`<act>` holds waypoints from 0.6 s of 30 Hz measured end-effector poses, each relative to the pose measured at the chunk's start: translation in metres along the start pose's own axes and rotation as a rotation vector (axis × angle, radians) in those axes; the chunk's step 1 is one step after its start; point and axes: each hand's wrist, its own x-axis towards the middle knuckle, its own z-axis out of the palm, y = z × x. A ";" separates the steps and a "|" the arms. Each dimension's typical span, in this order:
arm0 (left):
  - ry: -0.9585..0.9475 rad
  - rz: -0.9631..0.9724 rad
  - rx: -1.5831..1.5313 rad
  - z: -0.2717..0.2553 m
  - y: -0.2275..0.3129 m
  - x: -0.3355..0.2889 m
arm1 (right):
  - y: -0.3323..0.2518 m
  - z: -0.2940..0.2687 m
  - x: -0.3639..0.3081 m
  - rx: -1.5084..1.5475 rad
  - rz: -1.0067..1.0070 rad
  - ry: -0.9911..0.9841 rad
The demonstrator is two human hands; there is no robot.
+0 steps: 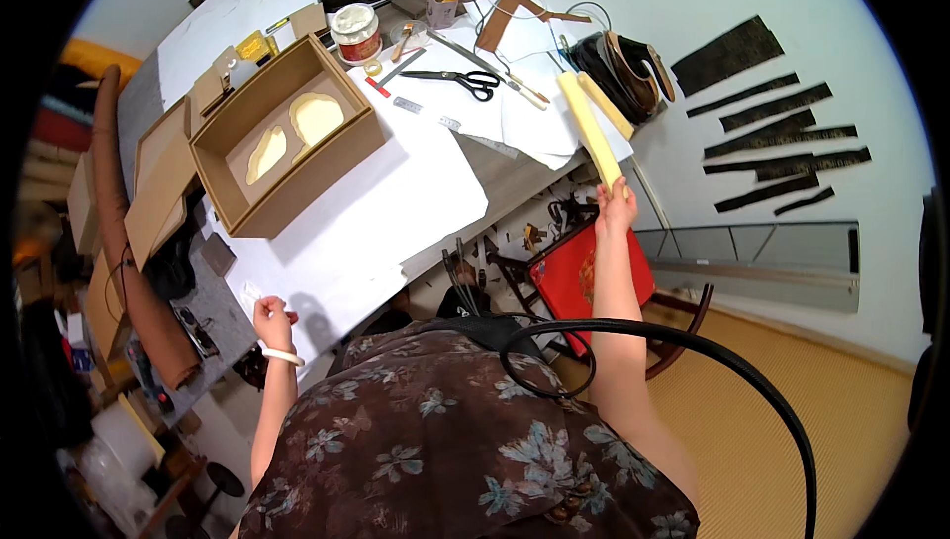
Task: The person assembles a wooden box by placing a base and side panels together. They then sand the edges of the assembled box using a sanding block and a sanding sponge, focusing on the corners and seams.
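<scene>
My right hand [616,207] is closed round the lower end of a long pale yellow strip [590,128], which slants up and away over the table's right edge. My left hand [272,321] is at the table's near left edge, fingers curled together. A small whitish, see-through scrap [250,293] shows at its fingertips; whether it is held is unclear. Farther off, an open brown box [312,168] stands tilted across the white paper [416,183]. Two pale yellow pieces, one rounded [317,119] and one narrower [265,155], lie inside it.
Black scissors [480,84], a metal ruler [426,111], a white-lidded jar [356,34] and a black-brown bag [623,74] lie farther back. A red-seated chair [569,277] stands beneath my right arm. Dark strips [777,133] hang on the right wall. A brown roll [139,272] lies left.
</scene>
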 end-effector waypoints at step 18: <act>0.331 0.237 0.026 0.052 0.145 -0.195 | -0.020 0.144 -0.032 -1.104 -0.479 -0.933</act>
